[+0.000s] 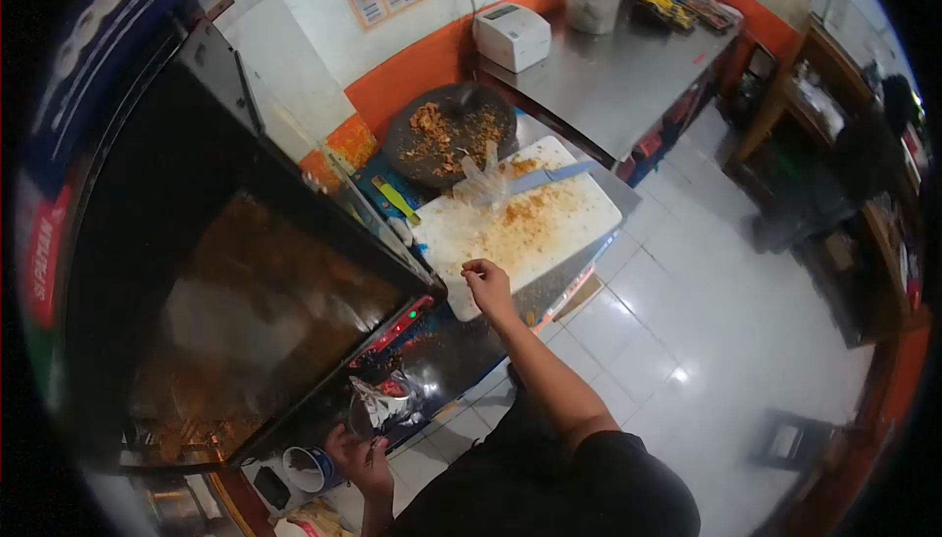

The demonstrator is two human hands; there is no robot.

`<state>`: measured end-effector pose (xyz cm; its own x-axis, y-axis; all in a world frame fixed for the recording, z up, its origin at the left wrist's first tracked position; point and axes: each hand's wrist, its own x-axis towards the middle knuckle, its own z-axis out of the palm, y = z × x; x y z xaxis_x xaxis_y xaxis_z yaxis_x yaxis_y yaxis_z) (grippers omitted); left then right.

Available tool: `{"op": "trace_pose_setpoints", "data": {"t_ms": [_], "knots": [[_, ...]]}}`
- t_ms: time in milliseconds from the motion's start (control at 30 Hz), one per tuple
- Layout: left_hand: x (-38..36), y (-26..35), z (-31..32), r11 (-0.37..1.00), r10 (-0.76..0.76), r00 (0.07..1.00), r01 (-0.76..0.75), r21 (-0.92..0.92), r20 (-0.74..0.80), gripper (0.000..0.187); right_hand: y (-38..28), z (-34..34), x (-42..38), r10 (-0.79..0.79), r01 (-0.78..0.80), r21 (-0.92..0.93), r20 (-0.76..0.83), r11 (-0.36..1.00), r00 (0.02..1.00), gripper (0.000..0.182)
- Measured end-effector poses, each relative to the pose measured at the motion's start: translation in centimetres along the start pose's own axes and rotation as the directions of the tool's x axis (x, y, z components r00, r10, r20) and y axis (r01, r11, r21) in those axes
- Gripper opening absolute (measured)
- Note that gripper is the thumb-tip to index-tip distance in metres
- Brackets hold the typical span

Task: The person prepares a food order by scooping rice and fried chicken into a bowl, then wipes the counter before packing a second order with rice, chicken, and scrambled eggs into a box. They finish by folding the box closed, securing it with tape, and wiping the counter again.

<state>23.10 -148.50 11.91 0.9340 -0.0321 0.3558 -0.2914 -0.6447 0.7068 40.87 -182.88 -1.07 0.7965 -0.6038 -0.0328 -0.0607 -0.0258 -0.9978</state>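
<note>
White cutting board [596,205]: flat on the counter [471,343], under the right hand [489,289], crumbs scattered over it. Likely stiff, fairly heavy, maybe slick where greasy; best grip is its 2 long edges. Clear plastic bag [481,187]: on the board, beside the stone mortar [410,159]. Looks light, limp, slippery; pinch a gathered fold. Knife [554,177]: stiff blade on the board; its handle isn't clear, so keep off the edge.

Right hand: fingers curled, tips drawn together; can't tell if they pinch anything. Left hand [365,460]: fingers bent, low beside the blue-and-white cup [309,469]; can't tell whether it grips anything.

Count: 2 hands, 1 board, 1 bag, 1 knife, 1 mortar, 1 cup, 1 yellow-green handle [395,199]. Crumbs too many to count.
</note>
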Motion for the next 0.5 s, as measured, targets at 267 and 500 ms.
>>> {"op": "trace_pose_setpoints", "data": {"t_ms": [267,500], "knots": [[2.9,2.3,2.0,0.991,-0.095,0.994,0.1,0.093,-0.06,0.016,0.7,12.8,16.4,-0.288,0.396,-0.415,0.299,0.819,0.91,0.026],[3.9,4.8,2.7,0.983,-0.056,0.993,0.073,0.171,-0.103,0.018,0.3,18.2,20.0,-0.066,0.232,-0.777,0.24,0.585,0.969,0.021]]}}
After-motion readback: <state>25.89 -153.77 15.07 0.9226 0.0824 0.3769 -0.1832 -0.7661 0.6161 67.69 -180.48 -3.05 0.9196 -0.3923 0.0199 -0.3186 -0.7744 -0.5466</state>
